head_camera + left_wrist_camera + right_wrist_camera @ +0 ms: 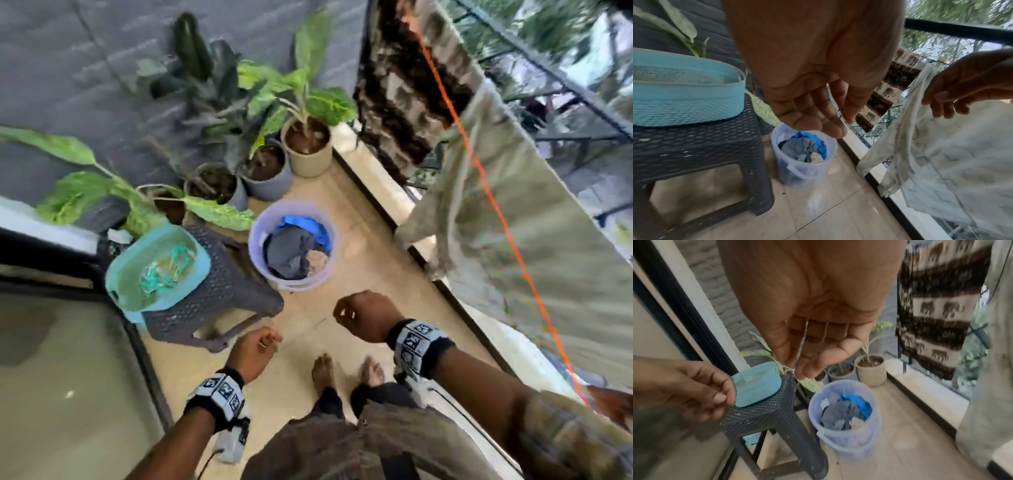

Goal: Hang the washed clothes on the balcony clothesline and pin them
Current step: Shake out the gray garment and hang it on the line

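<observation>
A translucent lilac bucket (252, 240) on the balcony floor holds crumpled grey and blue clothes (291, 250). An orange clothesline (493, 202) runs along the right, with a pale printed cloth (534, 260) and a brown elephant-pattern cloth (397, 102) draped over it. Turquoise pegs (164, 270) lie in a turquoise basket (205, 260). My left hand (270, 341) hangs low beside the stool, fingers loosely curled, empty. My right hand (342, 313) hovers just short of the bucket, relaxed and empty, apart from the pale cloth. Both wrist views show bare palms.
The peg basket sits on a dark woven stool (222, 291) left of the bucket. Several potted plants (306, 147) line the far wall. A glass door (61, 377) is on the left, a black railing (953, 32) on the right. My bare feet (323, 373) stand on the tiles.
</observation>
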Motion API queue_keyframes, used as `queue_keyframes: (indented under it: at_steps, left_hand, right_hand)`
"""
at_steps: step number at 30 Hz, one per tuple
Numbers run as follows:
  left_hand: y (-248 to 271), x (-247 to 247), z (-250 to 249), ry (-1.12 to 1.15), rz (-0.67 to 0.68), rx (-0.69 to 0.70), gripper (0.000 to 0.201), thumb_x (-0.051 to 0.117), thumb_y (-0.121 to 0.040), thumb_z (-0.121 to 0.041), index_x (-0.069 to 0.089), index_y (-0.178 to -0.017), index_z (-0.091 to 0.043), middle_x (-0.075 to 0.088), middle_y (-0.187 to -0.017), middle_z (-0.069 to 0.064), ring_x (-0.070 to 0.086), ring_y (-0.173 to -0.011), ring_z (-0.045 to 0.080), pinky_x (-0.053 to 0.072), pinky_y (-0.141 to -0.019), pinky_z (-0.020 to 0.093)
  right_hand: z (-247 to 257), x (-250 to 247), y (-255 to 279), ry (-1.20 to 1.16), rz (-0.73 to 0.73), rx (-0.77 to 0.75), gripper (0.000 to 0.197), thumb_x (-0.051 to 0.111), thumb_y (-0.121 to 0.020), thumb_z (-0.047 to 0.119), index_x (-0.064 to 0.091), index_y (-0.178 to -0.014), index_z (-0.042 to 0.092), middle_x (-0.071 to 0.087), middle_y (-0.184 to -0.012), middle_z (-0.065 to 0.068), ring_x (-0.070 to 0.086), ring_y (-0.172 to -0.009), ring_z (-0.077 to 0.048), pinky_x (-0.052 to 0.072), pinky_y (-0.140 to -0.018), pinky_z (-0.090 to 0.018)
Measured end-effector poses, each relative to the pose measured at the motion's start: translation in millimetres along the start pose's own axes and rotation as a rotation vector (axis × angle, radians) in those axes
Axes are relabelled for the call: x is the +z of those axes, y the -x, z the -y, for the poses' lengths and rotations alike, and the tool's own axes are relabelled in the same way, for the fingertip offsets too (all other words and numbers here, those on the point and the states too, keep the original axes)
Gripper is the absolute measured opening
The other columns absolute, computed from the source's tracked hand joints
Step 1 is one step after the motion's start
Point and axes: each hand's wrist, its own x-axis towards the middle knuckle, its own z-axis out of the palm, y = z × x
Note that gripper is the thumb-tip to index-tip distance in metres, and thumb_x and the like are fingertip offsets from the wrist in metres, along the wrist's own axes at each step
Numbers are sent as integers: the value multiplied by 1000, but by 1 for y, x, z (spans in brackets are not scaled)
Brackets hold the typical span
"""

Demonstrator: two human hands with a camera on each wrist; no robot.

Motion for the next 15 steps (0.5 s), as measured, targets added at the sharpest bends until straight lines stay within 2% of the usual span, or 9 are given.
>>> queue_keyframes:
  at_steps: [2, 4, 6, 8, 11, 13, 15]
  left_hand:
    - [-4, 9, 16, -51, 48, -38, 18, 58, -82, -23, 68, -80, -38, 70, -84, -14, 69, -82, 23, 59, -78, 39]
    - [-18, 11, 36, -29, 67, -85, 21, 52, -75, -36, 65, -89, -45, 68, -81, -21, 68, -79, 24, 59, -76, 40]
    - [-32, 10, 35, -26, 99, -130, 18, 51, -75, -40, 66, -84, -45, 67, -74, -21, 67, -77, 23, 58, -76, 39]
    - [-49, 7, 24, -50, 144, -195, 13, 54, -78, -37, 66, -74, -40, 68, -73, -15, 66, -79, 20, 56, -78, 35]
    - [-81, -9, -6, -94, 150, -255, 14, 56, -80, -33, 62, -69, -39, 70, -81, -7, 66, -84, 21, 52, -78, 30]
    - [-109, -19, -24, -108, 146, -258, 22, 62, -88, -21, 60, -74, -38, 68, -86, -5, 65, -88, 20, 50, -78, 28]
    - [-142, -31, -43, -87, 134, -247, 19, 61, -93, -14, 62, -84, -30, 65, -88, -3, 63, -89, 20, 46, -77, 27]
  right_hand:
    - [-8, 3, -1, -46, 42, 34, 21, 54, -88, 39, 68, -103, 35, 72, -95, 8, 65, -97, -23, 53, -82, -35]
    - [-11, 6, -26, -49, 103, 26, 20, 55, -89, 35, 69, -103, 33, 72, -100, 6, 63, -100, -23, 51, -84, -32]
    - [-12, -1, -54, -62, 159, 34, 20, 56, -89, 31, 70, -103, 31, 71, -104, 3, 62, -104, -25, 48, -86, -29]
    - [-18, -7, -83, -86, 185, 46, 20, 57, -88, 30, 71, -102, 30, 71, -108, -1, 62, -105, -26, 45, -84, -27]
    - [-27, -21, -129, -120, 212, 65, 21, 57, -87, 29, 72, -101, 31, 70, -113, -3, 63, -106, -29, 47, -86, -30]
    - [-35, -31, -161, -160, 237, 70, 21, 57, -89, 28, 72, -104, 30, 69, -116, -3, 62, -107, -28, 49, -89, -32]
    - [-45, -40, -193, -179, 249, 66, 21, 57, -92, 28, 73, -106, 27, 69, -118, -4, 62, -107, -28, 49, -90, -33]
